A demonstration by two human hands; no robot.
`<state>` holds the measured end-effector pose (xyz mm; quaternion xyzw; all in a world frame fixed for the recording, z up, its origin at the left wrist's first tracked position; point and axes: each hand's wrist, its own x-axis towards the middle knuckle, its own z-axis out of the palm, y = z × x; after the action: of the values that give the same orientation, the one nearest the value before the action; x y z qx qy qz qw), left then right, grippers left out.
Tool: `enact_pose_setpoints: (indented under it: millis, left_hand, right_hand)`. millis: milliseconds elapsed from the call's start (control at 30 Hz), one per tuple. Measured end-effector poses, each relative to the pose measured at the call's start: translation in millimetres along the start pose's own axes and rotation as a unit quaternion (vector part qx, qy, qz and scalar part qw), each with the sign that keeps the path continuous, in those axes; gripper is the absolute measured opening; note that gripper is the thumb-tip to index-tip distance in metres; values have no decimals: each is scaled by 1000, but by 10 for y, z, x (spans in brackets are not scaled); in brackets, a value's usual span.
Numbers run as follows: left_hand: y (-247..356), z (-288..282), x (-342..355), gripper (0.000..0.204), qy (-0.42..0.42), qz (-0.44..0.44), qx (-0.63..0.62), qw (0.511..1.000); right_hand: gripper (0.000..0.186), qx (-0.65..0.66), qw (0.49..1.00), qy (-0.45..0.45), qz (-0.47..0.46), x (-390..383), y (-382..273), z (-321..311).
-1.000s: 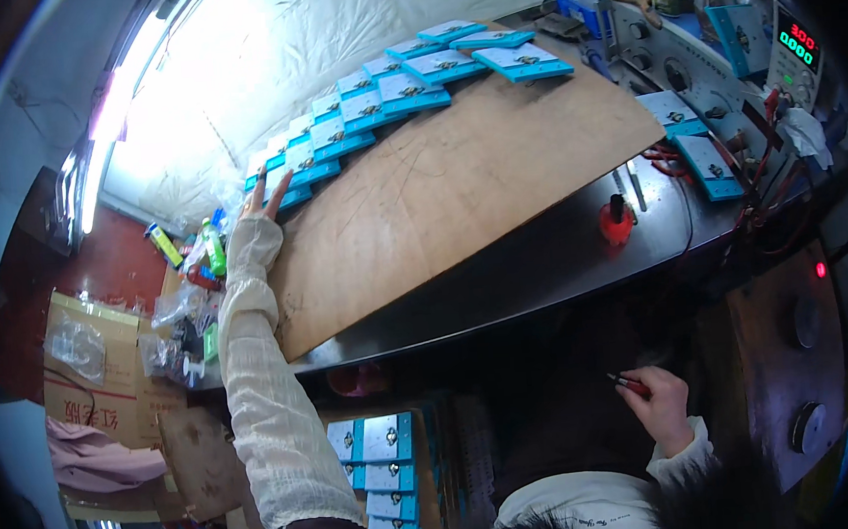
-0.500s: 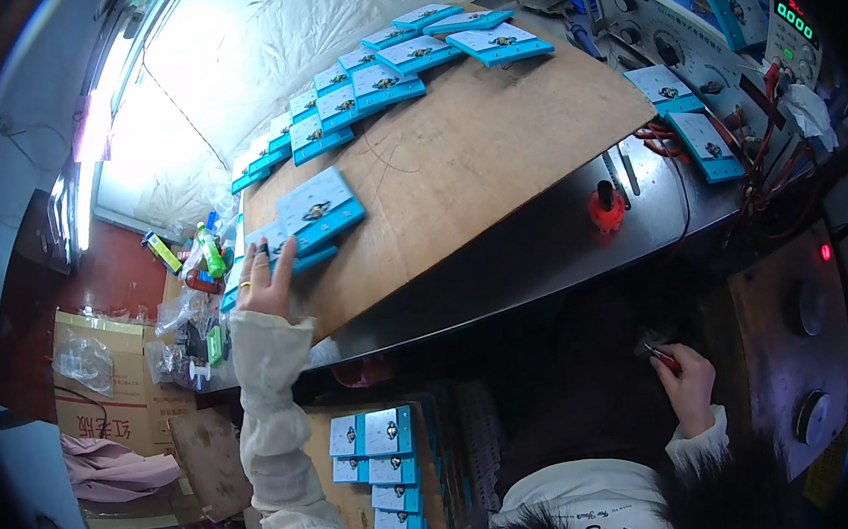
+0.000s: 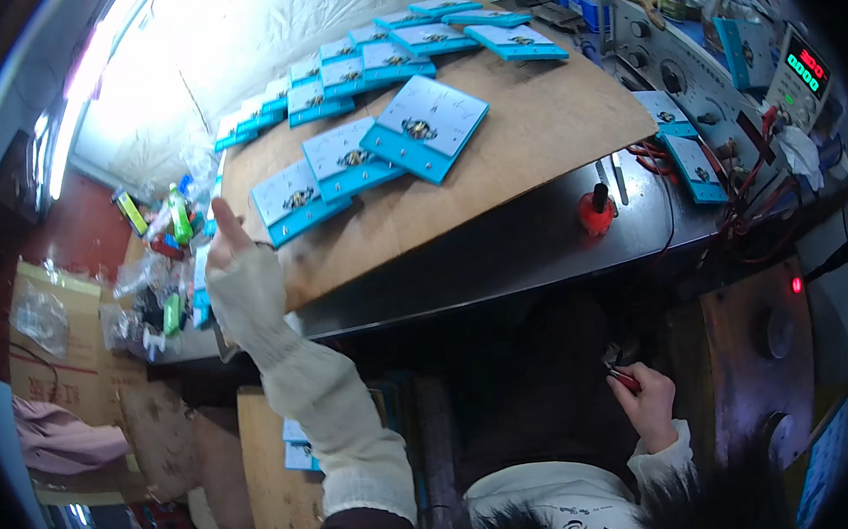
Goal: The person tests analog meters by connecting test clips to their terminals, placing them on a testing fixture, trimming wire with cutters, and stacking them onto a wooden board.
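My left hand (image 3: 230,241) is at the left edge of a tilted wooden board (image 3: 531,110), one finger stretched up and the others mostly hidden. Beside it, blue-edged pieces (image 3: 201,280) show partly past the board's edge. On the board to its right, three flat blue blocks with pale tops and a small metal part lie in a slanting row: a near one (image 3: 292,200), a middle one (image 3: 350,160) and a right one (image 3: 426,125), overlapping slightly. Low over my lap, my right hand (image 3: 650,406) is closed around small red-handled pliers (image 3: 625,380), their metal jaws pointing away.
Several more blue blocks (image 3: 395,60) line the board's far side. A red bottle with a black top (image 3: 597,211) stands on the dark bench (image 3: 502,259). To the right are cables, a grey instrument panel (image 3: 671,75) and a digital power supply (image 3: 802,76). Bags and bottles (image 3: 180,218) crowd the left.
The blocks that were under my left hand now lie spread out rightward on the board. That hand has moved left to the board's edge. My right hand still grips the pliers; the view has shifted.
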<state>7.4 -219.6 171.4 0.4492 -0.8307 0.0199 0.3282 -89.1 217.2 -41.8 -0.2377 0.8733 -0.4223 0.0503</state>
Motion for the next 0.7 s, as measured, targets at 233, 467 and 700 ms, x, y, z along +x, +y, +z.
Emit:
enact_pose_setpoints:
  millis: [233, 467, 700]
  left_hand:
    - [-333, 113, -141, 61, -68, 213, -39, 974]
    - [-6, -71, -1341, 39, 63, -180, -418, 888]
    - [442, 222, -2073, 57, -297, -200, -691, 627]
  right_hand:
    - [18, -52, 998, -26, -29, 33, -18, 4]
    - [18, 19, 1000, 24, 0, 158, -159, 204]
    - [20, 206, 971, 5, -117, 267, -804, 177]
